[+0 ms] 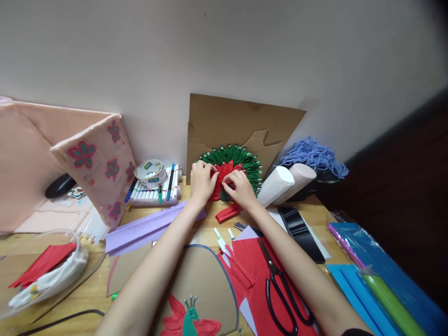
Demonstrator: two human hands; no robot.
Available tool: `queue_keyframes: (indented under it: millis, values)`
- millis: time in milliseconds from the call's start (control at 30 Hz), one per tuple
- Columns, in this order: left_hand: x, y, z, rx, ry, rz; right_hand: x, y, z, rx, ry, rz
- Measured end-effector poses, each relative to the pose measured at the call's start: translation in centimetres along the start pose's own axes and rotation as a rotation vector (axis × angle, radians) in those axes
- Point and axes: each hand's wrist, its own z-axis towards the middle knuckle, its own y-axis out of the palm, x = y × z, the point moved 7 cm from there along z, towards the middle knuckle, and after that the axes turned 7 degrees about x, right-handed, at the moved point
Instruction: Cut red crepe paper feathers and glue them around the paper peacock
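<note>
A fan-shaped paper craft [245,161] with a green fringed outer ring and red pleated pieces in its middle leans against a cardboard sheet [224,114] by the wall. Both my hands are at its red centre. My left hand [203,182] touches the red part's left side, its thumb and fingers drawn together. On the right side, my right hand [240,186] pinches at the red pieces; whatever lies between its fingertips is too small to make out. Just below my hands a folded red paper strip [228,213] rests on the table.
Black scissors [280,289] lie on red paper [255,261] under my right forearm. Nearer me is a cardboard arch [210,275] with a green and red bird figure. Markers and tape [150,172] stand left, white rolls [276,184] right, a plastic bowl [79,261] front left.
</note>
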Motion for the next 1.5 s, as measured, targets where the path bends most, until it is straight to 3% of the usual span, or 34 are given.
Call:
queue_keyframes:
  millis: [300,400,500,600,1233,1500]
  values:
    - [0.0,-0.4,0.2,-0.002,0.014,0.01,0.4,0.1,-1.5,-0.086,-0.149,-0.039]
    - [0.8,-0.7,-0.5,-0.04,0.107,-0.005,0.5,0.2,-1.4,-0.095,-0.163,-0.059]
    - [1.7,-0.3,-1.8,-0.155,0.254,0.001,0.4,0.2,-1.4,-0.1,-0.176,-0.068]
    - [1.7,0.2,-2.8,-0.212,0.306,0.029,0.4,0.1,-1.5,-0.097,-0.181,-0.064]
    - [1.9,0.8,-2.6,-0.2,0.337,0.056,0.4,-0.1,-1.4,-0.067,-0.191,-0.014]
    - [1.2,0.6,-1.7,-0.167,0.236,0.013,0.1,-2.2,-1.6,0.097,0.017,0.145]
